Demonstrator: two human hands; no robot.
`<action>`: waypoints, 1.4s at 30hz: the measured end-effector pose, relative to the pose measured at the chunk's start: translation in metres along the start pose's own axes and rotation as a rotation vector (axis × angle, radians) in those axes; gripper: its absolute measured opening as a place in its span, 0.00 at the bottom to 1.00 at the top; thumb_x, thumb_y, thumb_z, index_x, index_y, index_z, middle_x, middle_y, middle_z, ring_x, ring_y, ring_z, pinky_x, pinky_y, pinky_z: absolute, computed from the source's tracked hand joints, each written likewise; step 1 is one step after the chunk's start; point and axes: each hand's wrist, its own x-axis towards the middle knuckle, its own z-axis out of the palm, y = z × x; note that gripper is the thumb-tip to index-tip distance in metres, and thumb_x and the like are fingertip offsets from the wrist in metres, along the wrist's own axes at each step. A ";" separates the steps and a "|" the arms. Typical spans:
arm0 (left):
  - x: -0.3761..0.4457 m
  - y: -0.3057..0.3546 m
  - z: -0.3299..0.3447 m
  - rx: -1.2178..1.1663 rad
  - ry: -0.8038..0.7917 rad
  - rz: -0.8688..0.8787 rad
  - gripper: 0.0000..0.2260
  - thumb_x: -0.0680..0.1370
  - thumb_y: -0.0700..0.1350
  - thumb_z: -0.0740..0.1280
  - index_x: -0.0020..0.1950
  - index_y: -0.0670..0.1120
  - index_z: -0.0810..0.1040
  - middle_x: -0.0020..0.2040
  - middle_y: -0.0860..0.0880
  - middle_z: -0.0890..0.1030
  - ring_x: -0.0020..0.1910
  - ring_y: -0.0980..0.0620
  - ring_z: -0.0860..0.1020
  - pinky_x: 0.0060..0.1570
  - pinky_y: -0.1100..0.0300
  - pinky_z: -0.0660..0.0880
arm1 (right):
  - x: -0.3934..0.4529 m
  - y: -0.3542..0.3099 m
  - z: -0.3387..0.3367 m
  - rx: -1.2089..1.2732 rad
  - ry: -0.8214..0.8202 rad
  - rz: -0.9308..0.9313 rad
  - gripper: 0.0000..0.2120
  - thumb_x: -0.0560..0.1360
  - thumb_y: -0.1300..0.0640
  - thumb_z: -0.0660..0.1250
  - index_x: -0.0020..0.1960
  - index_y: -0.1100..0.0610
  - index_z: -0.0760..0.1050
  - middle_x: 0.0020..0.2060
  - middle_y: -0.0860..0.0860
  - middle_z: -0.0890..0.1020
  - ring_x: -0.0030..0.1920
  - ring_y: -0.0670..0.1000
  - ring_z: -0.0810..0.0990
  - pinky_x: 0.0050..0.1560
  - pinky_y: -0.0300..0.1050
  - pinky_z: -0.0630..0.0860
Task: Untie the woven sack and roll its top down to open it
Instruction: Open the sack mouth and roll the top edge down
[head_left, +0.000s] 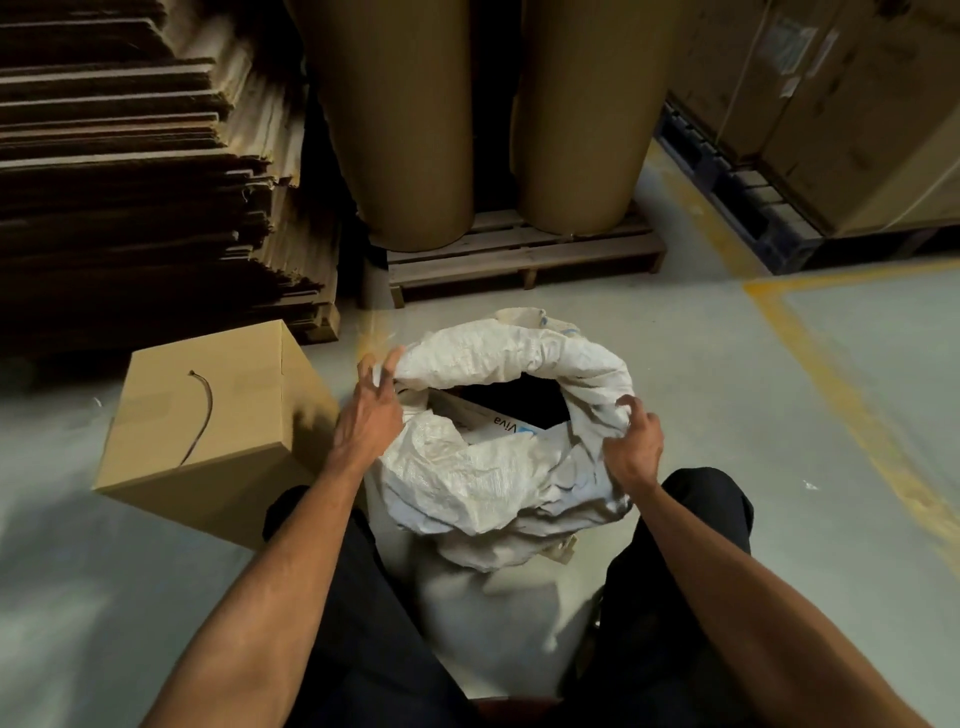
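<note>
A white woven sack (483, 467) stands on the floor between my knees. Its mouth is wide open and its top is rolled down into a thick rim. Inside I see dark space and a white packet printed "Viva" (498, 423). My left hand (371, 410) grips the rim on the left side, fingers curled over the fabric. On the right side my right hand (636, 441) pinches the rolled rim. A dark cord (202, 415) lies loose on top of the cardboard box to the left.
A closed cardboard box (208, 441) sits close to the sack on the left. Behind it rises a stack of flattened cardboard (130, 182). Two big brown paper rolls (493, 114) stand on a wooden pallet (519, 260). Boxes on a dark pallet (831, 130) sit far right. Yellow floor lines (857, 415) run to the right.
</note>
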 end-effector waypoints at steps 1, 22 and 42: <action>-0.003 -0.003 0.001 0.066 -0.022 0.079 0.41 0.77 0.34 0.63 0.79 0.61 0.44 0.74 0.39 0.59 0.34 0.49 0.75 0.26 0.52 0.78 | 0.006 -0.003 -0.010 -0.018 0.015 -0.043 0.28 0.68 0.74 0.61 0.63 0.52 0.74 0.51 0.57 0.74 0.47 0.57 0.74 0.48 0.48 0.72; 0.006 0.051 0.011 -0.289 -0.079 -0.330 0.54 0.54 0.67 0.82 0.73 0.45 0.66 0.73 0.47 0.49 0.58 0.40 0.76 0.57 0.50 0.78 | 0.035 -0.009 -0.013 -0.381 -0.211 -0.245 0.58 0.71 0.29 0.70 0.84 0.54 0.40 0.80 0.49 0.41 0.68 0.67 0.67 0.62 0.65 0.75; -0.019 0.052 -0.007 0.124 -0.125 -0.292 0.57 0.58 0.44 0.86 0.79 0.53 0.55 0.78 0.44 0.37 0.63 0.36 0.70 0.44 0.53 0.76 | 0.002 -0.025 -0.053 -0.671 -0.268 -0.338 0.62 0.71 0.50 0.75 0.81 0.61 0.28 0.76 0.53 0.24 0.71 0.66 0.64 0.59 0.54 0.75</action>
